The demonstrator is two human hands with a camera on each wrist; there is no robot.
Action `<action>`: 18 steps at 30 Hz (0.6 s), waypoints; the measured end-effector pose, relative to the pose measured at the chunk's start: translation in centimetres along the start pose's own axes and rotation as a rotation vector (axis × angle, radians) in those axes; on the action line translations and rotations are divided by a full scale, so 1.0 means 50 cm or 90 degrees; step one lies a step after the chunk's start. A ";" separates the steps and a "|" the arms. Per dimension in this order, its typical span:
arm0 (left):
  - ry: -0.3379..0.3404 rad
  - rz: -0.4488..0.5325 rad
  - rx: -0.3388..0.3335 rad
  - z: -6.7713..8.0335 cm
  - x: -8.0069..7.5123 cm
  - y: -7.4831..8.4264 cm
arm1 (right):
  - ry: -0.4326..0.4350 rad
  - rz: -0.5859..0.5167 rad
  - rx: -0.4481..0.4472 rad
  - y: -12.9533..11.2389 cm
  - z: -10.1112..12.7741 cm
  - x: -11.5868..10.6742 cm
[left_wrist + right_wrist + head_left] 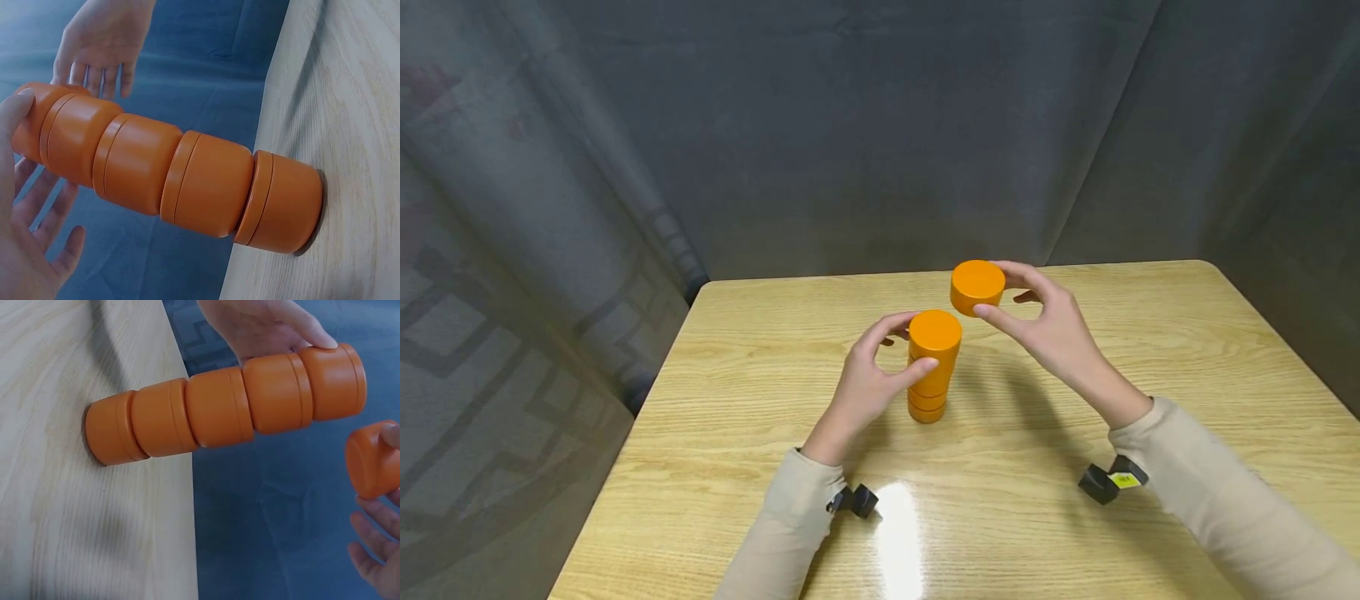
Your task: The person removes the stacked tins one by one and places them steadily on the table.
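A stack of several round orange lidded canisters [932,383] stands upright on the wooden table, each with a thin seam near its top. Around the topmost canister [332,381], my left hand [867,379] curls its thumb and fingers, with the thumb on the near side. My right hand [1056,329] holds one more orange canister [977,287] between thumb and fingers. That canister hangs in the air, slightly above and to the right of the stack, apart from it. In the left wrist view, the stack mostly hides it.
The light wooden table [722,400] has rounded far corners. Dark grey curtains [865,142] hang behind it and at both sides. Black devices [1101,483] are worn on both wrists over beige sleeves.
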State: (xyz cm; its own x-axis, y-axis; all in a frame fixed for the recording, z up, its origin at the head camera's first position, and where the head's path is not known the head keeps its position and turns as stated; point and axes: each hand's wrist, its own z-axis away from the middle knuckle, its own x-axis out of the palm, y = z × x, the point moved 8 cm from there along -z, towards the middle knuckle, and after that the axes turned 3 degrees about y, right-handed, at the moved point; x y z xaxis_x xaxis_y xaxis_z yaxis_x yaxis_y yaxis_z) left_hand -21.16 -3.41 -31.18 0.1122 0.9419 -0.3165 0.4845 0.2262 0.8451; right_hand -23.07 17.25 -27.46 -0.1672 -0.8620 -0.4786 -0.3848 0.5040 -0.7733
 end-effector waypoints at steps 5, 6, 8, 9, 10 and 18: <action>0.002 0.001 0.008 -0.004 0.007 -0.044 | -0.004 -0.006 0.005 0.012 0.001 0.009; 0.002 0.002 0.013 -0.004 0.007 -0.046 | -0.005 -0.006 0.006 0.015 0.001 0.011; 0.002 0.003 0.021 -0.004 0.006 -0.047 | -0.006 -0.009 0.008 0.023 0.001 0.015; 0.001 0.004 0.025 -0.004 0.006 -0.048 | -0.006 -0.011 0.009 0.026 0.000 0.018; 0.000 0.005 0.028 -0.003 0.006 -0.047 | -0.007 -0.014 0.010 0.030 0.000 0.020; -0.001 0.005 0.027 -0.004 0.007 -0.046 | -0.015 -0.032 0.012 0.058 -0.007 0.039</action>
State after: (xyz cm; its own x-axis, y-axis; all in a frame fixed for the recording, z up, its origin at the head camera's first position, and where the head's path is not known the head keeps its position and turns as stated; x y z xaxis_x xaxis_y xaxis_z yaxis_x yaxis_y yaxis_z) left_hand -22.40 -3.58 -33.17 0.1176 0.9434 -0.3101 0.5196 0.2077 0.8288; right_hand -24.85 17.04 -30.49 -0.1260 -0.8849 -0.4483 -0.3744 0.4610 -0.8046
